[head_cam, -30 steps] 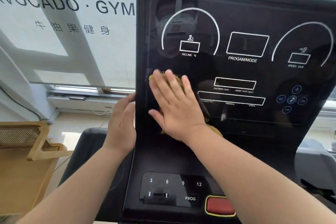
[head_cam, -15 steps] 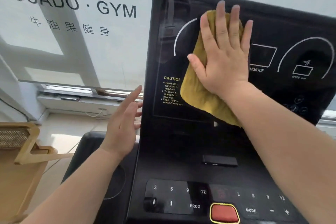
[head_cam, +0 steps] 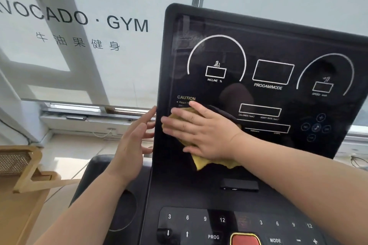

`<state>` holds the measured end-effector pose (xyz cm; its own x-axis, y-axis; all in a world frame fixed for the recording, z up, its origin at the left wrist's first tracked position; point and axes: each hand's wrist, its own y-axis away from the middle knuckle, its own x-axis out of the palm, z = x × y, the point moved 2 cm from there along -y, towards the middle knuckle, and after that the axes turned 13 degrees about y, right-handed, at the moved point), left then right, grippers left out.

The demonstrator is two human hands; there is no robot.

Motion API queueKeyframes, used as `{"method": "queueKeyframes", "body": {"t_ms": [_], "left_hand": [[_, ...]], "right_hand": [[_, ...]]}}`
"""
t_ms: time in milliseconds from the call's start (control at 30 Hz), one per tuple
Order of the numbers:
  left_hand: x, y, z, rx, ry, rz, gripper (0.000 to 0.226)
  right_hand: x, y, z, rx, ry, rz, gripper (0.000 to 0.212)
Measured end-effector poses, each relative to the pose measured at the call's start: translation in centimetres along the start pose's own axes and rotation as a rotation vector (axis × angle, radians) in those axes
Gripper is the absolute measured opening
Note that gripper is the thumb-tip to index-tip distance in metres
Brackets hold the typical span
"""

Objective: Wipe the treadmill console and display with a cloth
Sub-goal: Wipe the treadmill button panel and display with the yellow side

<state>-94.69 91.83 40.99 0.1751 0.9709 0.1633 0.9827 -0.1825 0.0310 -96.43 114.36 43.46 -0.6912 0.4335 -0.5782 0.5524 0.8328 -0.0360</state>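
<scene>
**Cloth sweeps down to the display's lower left**

The right hand (head_cam: pixel 205 135), half a second ago high on the glass, now presses the yellow cloth (head_cam: pixel 201 162) flat near the caution text at about 8 o'clock on the display (head_cam: pixel 274 45); its grip is spread, palm down, pinning the cloth rather than clenching it. The left hand (head_cam: pixel 131 145) hovers released beside the screen's left edge, fingertips nearly touching. The upper glass looks covered; the button console (head_cam: pixel 199 225) at 6 o'clock seems still to come. Nothing blocks it but the red stop button (head_cam: pixel 245 239), which is easily bumped.
</scene>
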Motion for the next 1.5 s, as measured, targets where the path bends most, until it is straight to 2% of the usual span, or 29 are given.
{"method": "queueKeyframes", "body": {"t_ms": [67, 100, 200, 367, 500, 633, 833, 933, 1033, 1133, 1267, 1333, 1500], "left_hand": [[-0.2, 0.0, -0.1, 0.002, -0.036, 0.026, 0.040], [-0.3, 0.1, -0.2, 0.001, -0.050, 0.047, 0.040], [-0.5, 0.2, -0.5, -0.041, 0.007, 0.089, 0.058], [-0.5, 0.1, -0.9, -0.064, 0.072, 0.086, 0.051], [-0.3, 0.1, -1.3, -0.078, 0.089, 0.078, 0.052], [-0.4, 0.1, -1.2, -0.075, 0.080, 0.098, 0.068], [-0.3, 0.1, -0.9, -0.060, 0.056, 0.100, 0.068], [-0.5, 0.1, -0.9, -0.072, 0.032, 0.107, 0.064], [-0.7, 0.0, -0.9, -0.081, 0.029, 0.123, 0.062], [-0.6, 0.1, -0.8, -0.085, 0.046, 0.123, 0.062], [-0.6, 0.2, -0.9, -0.072, 0.053, 0.130, 0.061], [-0.6, 0.2, -0.9, -0.060, 0.048, 0.130, 0.060], [-0.3, 0.4, -0.7, -0.042, 0.044, 0.045, 0.051]], "right_hand": [[0.2, 1.2, -1.9, -0.058, 0.006, 0.017, 0.078], [0.1, 1.6, -3.4, -0.022, 0.018, 0.015, 0.079], [-0.3, 2.3, -9.0, 0.243, 0.070, 0.013, 0.084], [-2.6, -1.4, -15.1, 0.613, 0.001, 0.036, 0.088], [-4.0, -6.0, -15.1, 0.788, -0.051, 0.020, 0.086], [-3.7, -7.4, -11.0, 0.694, -0.046, 0.015, 0.085], [-1.9, -4.4, -2.2, 0.388, -0.058, 0.033, 0.083], [-0.7, -0.7, -1.0, 0.298, -0.035, 0.031, 0.083], [0.2, 2.5, -3.5, 0.400, 0.012, 0.016, 0.086], [-0.1, 3.5, -7.9, 0.672, -0.028, 0.056, 0.089], [-2.1, -1.3, -12.0, 1.039, -0.176, 0.058, 0.087], [-3.0, -4.6, -12.4, 1.059, -0.186, 0.044, 0.085], [-3.8, -8.4, -9.1, 0.847, -0.148, 0.024, 0.080]]}}
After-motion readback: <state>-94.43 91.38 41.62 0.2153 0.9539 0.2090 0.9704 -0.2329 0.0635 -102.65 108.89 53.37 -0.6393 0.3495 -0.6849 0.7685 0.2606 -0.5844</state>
